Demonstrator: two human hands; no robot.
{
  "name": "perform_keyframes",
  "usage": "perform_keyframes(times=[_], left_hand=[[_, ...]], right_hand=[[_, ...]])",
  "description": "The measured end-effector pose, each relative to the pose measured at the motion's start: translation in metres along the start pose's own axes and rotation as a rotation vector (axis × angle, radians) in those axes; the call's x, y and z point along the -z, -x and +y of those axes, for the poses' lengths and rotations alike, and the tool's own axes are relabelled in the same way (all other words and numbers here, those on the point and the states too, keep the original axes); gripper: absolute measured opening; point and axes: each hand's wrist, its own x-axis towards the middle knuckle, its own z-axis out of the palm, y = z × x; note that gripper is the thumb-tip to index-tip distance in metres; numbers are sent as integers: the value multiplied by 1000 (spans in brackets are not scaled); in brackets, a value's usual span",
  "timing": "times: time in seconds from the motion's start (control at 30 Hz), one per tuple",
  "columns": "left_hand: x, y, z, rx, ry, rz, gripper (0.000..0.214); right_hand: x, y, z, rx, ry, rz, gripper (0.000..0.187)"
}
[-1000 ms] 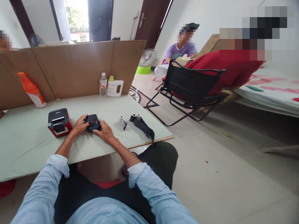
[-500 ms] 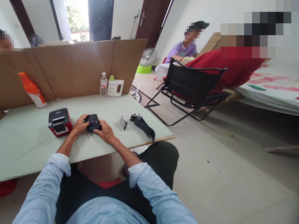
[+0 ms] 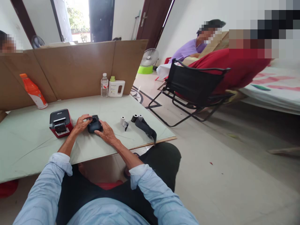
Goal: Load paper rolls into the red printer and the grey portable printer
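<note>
Your left hand (image 3: 81,124) and right hand (image 3: 106,132) both clasp the small black device (image 3: 94,125), fingers curled against it. It rests on the table (image 3: 28,147), centre-left of the frame. The paper rolls (image 3: 122,120) lie untouched to its right. The red printer (image 3: 59,123) crowds the left side, and the table's front edge runs just below your wrists.
</note>
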Motion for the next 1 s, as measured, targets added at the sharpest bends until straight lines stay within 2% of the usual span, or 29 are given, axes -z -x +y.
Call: perform_keyframes(times=[0.1, 0.37, 0.7, 1.0], left_hand=[[-1, 4, 2, 2, -34, -32, 30], [3, 16, 10, -40, -165, -92, 43], [3, 30, 11, -83, -103, -76, 31], [1, 41, 17, -87, -111, -83, 39]], right_hand=[[0, 0, -1, -10, 6, -8, 75], [2, 0, -2, 2, -4, -3, 75], [2, -1, -2, 16, -8, -4, 79], [3, 0, -4, 13, -2, -5, 76]])
